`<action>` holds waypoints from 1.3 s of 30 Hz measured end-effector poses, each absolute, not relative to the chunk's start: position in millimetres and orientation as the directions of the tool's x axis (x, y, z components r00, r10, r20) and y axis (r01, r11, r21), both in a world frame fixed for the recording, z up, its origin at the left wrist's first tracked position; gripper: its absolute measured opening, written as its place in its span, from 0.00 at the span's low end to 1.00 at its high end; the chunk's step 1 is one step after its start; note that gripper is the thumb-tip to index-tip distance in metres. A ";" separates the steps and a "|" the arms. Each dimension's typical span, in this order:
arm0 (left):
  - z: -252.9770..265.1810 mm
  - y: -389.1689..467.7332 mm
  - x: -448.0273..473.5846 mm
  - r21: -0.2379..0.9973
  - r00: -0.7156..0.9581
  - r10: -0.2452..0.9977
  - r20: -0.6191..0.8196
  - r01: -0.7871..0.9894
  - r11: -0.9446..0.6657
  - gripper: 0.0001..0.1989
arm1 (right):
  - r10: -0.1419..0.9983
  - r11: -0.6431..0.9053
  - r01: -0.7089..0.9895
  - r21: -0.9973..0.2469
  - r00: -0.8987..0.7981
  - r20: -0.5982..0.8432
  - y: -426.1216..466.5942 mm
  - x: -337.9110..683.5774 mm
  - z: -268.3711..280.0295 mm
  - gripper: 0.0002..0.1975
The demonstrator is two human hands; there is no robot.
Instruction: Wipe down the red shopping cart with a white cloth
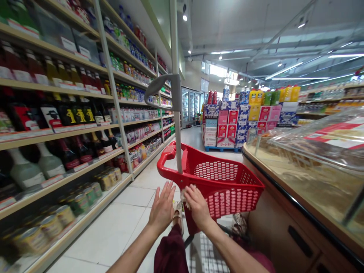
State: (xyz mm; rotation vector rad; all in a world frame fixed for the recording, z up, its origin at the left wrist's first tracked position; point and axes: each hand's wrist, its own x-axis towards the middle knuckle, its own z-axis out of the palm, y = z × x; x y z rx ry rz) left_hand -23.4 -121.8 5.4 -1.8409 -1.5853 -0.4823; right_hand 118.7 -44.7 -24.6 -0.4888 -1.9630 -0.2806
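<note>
My left hand [162, 206] is held out in front of me, its fingers stretched and nothing in it. Close beside it, my right hand [198, 206] has its fingers bent over a crumpled whitish piece [184, 199] that looks like tissue; most of it is hidden under the fingers. Just beyond both hands stands a red rolling shopping basket [196, 179] with perforated sides, and no goods show inside it. Its grey pull handle [175, 94] is drawn up tall, and neither hand grips it. The right hand overlaps the basket's near side; touching or apart, I cannot tell.
Shelves [85, 131] of bottles and cans line the left side. A glass-topped display counter [284, 197] with packed food stands close on the right. Ahead, stacked drink cartons [227, 129] rise from a blue pallet. Pale floor tiles [125, 216] run along the aisle.
</note>
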 end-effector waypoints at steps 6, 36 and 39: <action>35.2 -104.5 -2.1 -0.221 0.242 0.701 0.671 0.968 -0.122 0.30 | 0.308 0.819 0.566 -0.095 -0.294 0.905 -7.5 142.8 -1.3 0.21; 15.4 -48.6 58.8 -0.321 0.328 0.807 0.491 0.929 -0.182 0.30 | 0.708 0.245 0.875 -0.417 0.132 0.693 68.0 356.0 -72.1 0.24; 13.2 -43.6 66.6 -0.306 0.329 0.806 0.492 0.932 -0.194 0.30 | 0.703 0.268 0.875 -0.402 0.108 0.703 66.7 338.8 -70.4 0.24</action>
